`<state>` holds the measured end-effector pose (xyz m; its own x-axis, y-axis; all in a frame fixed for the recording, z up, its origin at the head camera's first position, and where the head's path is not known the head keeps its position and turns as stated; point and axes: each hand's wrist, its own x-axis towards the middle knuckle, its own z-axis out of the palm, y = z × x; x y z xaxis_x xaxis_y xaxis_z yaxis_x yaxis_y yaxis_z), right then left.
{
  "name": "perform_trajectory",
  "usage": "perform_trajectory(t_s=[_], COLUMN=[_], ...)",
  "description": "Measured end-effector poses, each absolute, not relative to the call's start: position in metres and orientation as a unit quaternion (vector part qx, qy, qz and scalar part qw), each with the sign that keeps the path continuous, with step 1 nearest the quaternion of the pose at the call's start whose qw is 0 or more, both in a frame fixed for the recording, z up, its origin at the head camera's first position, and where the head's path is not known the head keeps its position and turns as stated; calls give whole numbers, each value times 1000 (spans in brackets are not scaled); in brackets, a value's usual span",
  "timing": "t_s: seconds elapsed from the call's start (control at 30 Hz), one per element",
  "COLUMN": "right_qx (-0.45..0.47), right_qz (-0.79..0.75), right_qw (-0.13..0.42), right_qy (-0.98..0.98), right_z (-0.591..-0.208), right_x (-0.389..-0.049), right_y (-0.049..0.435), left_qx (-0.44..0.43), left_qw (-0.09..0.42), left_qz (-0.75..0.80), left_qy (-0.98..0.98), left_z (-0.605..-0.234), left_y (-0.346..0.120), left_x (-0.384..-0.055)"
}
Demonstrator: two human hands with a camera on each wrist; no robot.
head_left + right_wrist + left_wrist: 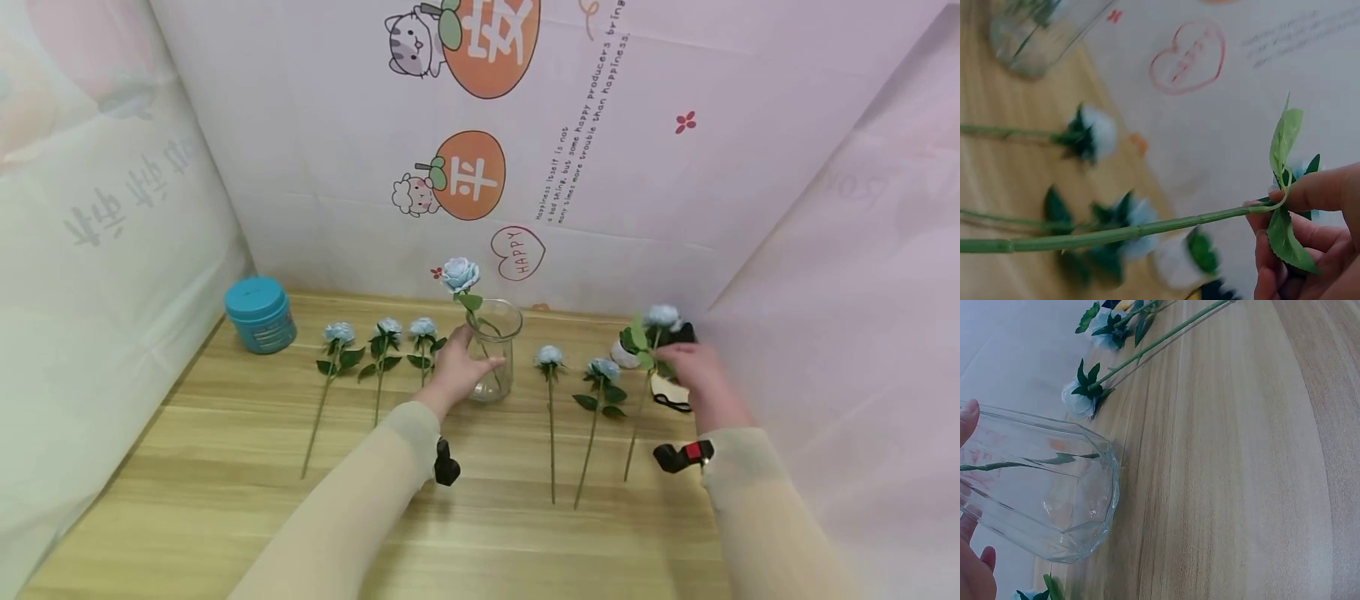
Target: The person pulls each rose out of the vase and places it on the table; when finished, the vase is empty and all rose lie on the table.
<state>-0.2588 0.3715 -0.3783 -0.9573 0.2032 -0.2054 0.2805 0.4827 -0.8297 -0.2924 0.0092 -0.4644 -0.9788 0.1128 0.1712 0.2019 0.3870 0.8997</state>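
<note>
My left hand (452,372) grips the clear glass vase (504,360) from its left side, thumb across the front. One pale blue rose (461,275) stands in the vase and leans left, its stem visible through the glass. Over at the right, my right hand (699,377) pinches another artificial rose (663,317) by its green stem (1172,225), close to the leaves, between thumb and fingers. In the right wrist view the held bloom is mostly hidden behind the fingers. The left wrist view shows the vase's faceted base (1107,494) close over the wooden table.
Several roses lie on the wooden table (487,533), including one rose (550,357) right of the vase and another (339,333) to the left. A blue-lidded jar (259,315) stands at the back left. A small white pot (624,355) sits behind the right hand. Printed cloth walls enclose the table.
</note>
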Motion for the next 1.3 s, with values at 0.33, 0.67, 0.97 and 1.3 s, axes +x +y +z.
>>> perform_trajectory(t_s=[0.33, 0.67, 0.97, 1.3], right_qx=[238, 220, 159, 18], right_qz=[-435, -349, -293, -417], right_qw=[84, 90, 25, -113], right_qy=[864, 907, 942, 902], right_z=[-461, -473, -449, -368], right_x=[-262, -259, -268, -290], right_y=[390, 377, 368, 255], left_qx=[-94, -88, -83, -91], left_qw=[44, 38, 37, 44], left_qz=[-534, -537, -541, -526], left_qy=[-839, -838, -836, -844], left_z=[-467, -463, -463, -465], left_y=[9, 10, 10, 9], left_x=[-294, -291, -291, -292])
